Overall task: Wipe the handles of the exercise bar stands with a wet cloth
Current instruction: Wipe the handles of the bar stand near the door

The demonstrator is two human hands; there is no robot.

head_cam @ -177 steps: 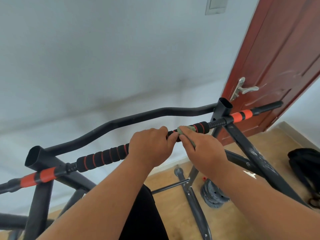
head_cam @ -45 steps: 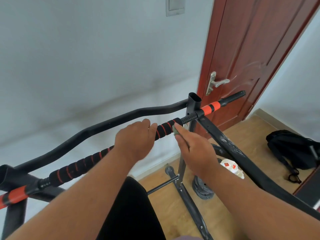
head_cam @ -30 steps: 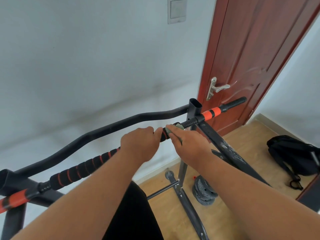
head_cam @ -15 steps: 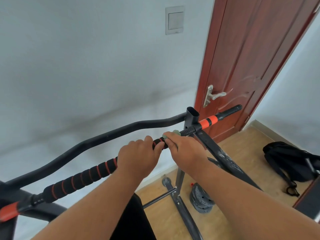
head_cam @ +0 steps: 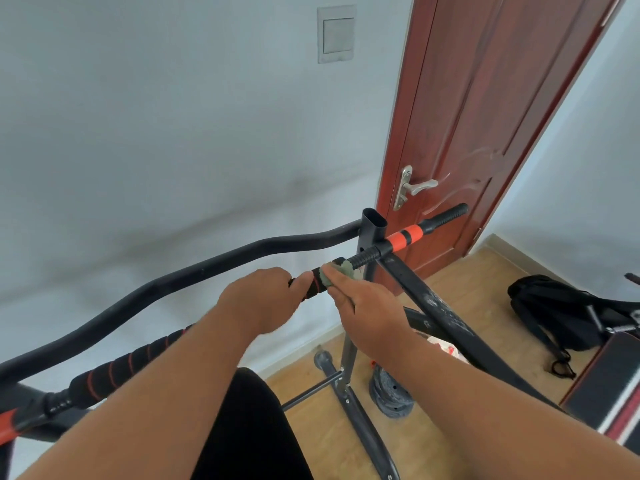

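At the right end of the foam handle [head_cam: 317, 287], just before the bare ribbed section of the bar, your right hand [head_cam: 369, 308] presses a small greenish cloth [head_cam: 337, 270] against the grip, the thumb and fingertips pinching the cloth round the bar. Your left hand [head_cam: 261, 299] sits just beside it on the same handle, fingers curled over the top of the foam and thumb tip nearly touching the cloth. That handle is black with thin red rings and runs down to the lower left, where it shows again below your left forearm [head_cam: 117, 372] and ends near an orange band at the picture's edge.

To the right of the cloth, the bar passes the black upright post [head_cam: 372, 225] with its open top, then carries an orange sleeve [head_cam: 405, 236] and a black ribbed end grip [head_cam: 445, 213]. A curved black bar [head_cam: 194, 271] arcs behind the handle from the post toward the left. A slanted frame strut [head_cam: 440, 306] drops from the post to the lower right, its paint scuffed.

Beyond stands a reddish door [head_cam: 485, 109] with a silver lever handle [head_cam: 414, 186], and a wall switch plate [head_cam: 336, 34] on the pale wall. On the wooden floor lie a black bag [head_cam: 554, 310] and, near the stand's foot, some grey weight plates [head_cam: 389, 393].
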